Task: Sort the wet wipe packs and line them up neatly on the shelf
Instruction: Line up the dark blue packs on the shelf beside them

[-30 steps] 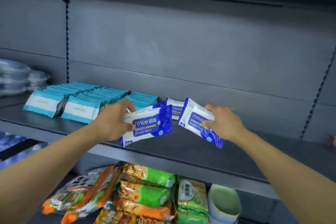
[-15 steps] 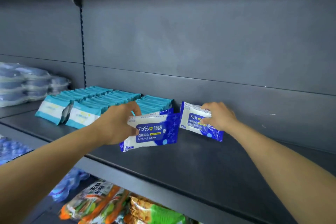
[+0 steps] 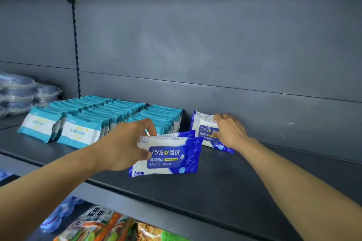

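Note:
My left hand [image 3: 125,145] grips blue-and-white alcohol wipe packs [image 3: 168,158], apparently two held together, just above the dark shelf [image 3: 225,182]. My right hand [image 3: 229,133] rests on another blue alcohol wipe pack [image 3: 203,129] that stands on edge near the back wall, with one more pack behind it. Left of them, three rows of teal-and-white wipe packs [image 3: 78,133] stand lined up front to back. The third teal row [image 3: 162,119] ends right beside the blue packs.
Clear-wrapped blue packages [image 3: 21,94] are stacked at the far left of the shelf. Below the shelf lie colourful snack bags [image 3: 109,225] and a blue wrapped bundle [image 3: 58,215]. The grey back panel [image 3: 215,45] rises behind; bare shelf surface lies to the right.
My right hand moved its blue pack back and down onto the shelf near the wall, standing it against another. My left hand kept its packs nearly still. The view tilted upward.

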Motion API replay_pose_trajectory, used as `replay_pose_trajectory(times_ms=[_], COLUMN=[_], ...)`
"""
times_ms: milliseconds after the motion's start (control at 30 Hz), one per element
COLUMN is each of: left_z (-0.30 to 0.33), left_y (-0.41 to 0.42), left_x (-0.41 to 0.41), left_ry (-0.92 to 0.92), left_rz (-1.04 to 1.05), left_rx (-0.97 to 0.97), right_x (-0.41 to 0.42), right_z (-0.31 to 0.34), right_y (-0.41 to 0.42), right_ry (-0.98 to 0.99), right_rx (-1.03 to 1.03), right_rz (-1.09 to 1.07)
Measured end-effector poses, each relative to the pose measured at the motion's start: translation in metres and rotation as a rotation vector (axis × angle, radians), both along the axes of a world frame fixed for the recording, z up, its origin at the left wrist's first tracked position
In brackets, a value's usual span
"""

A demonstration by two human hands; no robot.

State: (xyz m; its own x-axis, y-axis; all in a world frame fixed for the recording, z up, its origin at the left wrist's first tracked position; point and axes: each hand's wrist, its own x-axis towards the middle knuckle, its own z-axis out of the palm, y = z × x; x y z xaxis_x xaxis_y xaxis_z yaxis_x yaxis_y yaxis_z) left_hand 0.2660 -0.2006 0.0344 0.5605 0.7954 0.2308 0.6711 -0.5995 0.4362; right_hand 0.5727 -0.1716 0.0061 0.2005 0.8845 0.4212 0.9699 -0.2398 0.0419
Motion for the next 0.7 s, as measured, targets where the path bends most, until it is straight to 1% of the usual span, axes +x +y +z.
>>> replay_pose_trajectory(times_ms=[67, 167, 233, 300, 433, 500, 633, 700], left_z=[0.001, 0.003, 0.007, 0.011, 0.015, 0.013, 0.004, 0.003], left_y=[0.0, -0.001, 0.0, 0.004, 0.021, 0.032, 0.054, 0.063], left_x=[0.002, 0.01, 0.02, 0.035, 0.081, 0.106, 0.144, 0.152], left_ry=[0.006, 0.018, 0.017, 0.017, -0.034, -0.042, -0.033, -0.058], left_rz=[-0.017, -0.039, -0.058, -0.082, -0.138, -0.167, -0.176, -0.169], left_rx=[-0.008, -0.014, -0.017, -0.016, -0.048, -0.102, -0.299, -0.4], right_x=[0.0, 0.005, 0.009, 0.014, 0.034, 0.043, 0.05, 0.05], right_z=[0.0, -0.004, -0.008, -0.008, 0.003, 0.008, 0.011, 0.01], right_y=[0.003, 0.002, -0.001, -0.007, -0.021, -0.028, -0.044, -0.052], right_ry=[0.028, -0.005, 0.018, 0.118, 0.287, 0.372, 0.477, 0.616], right_rx=[0.032, 0.063, 0.075, 0.1, 0.227, 0.245, 0.227, 0.192], right_rz=[-0.018, -0.069, -0.07, -0.038, -0.015, 0.015, 0.055, 0.107])
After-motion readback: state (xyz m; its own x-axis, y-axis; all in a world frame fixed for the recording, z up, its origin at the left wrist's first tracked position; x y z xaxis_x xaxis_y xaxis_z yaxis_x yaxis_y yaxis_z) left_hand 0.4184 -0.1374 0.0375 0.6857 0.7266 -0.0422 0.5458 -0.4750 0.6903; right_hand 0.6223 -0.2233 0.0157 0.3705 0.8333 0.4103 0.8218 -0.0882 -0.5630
